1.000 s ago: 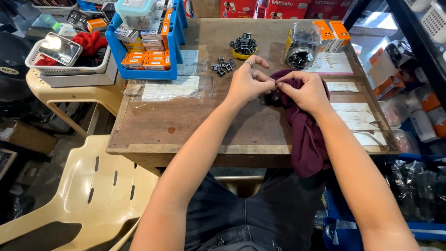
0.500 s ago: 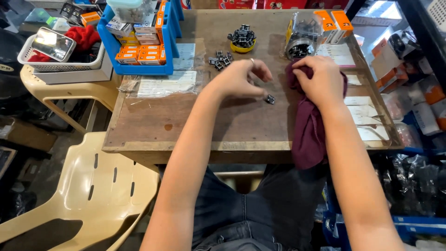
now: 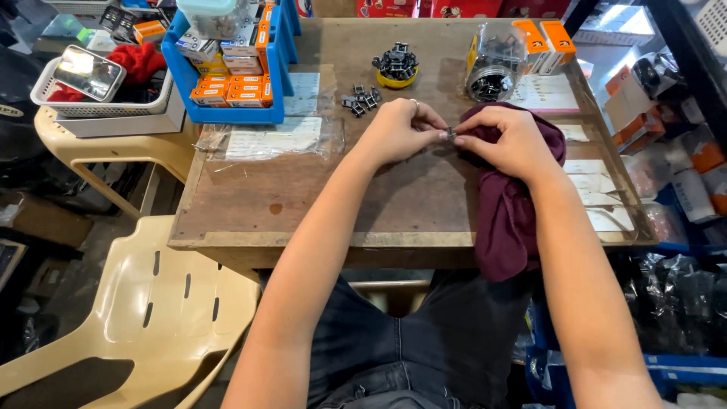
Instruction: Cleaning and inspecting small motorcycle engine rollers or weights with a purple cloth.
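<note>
Metal, a small part sits pinched between the left hand and right hand at frame centre, over a maroon cloth, with loose parts, a jar and a blue bin beyond.

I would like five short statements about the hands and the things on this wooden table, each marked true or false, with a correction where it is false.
1. Both hands meet at a small dark metal part. True.
2. The dark red cloth lies folded in the blue plastic bin. False: it lies under the right hand and hangs over the near edge of the wooden table.
3. A yellow round dish heaped with small dark metal parts stands on the table beyond the left hand. True.
4. The blue plastic bin holds green bottles. False: it holds orange boxes.
5. The cream plastic chair stands at the person's right. False: it is at the left.
</note>
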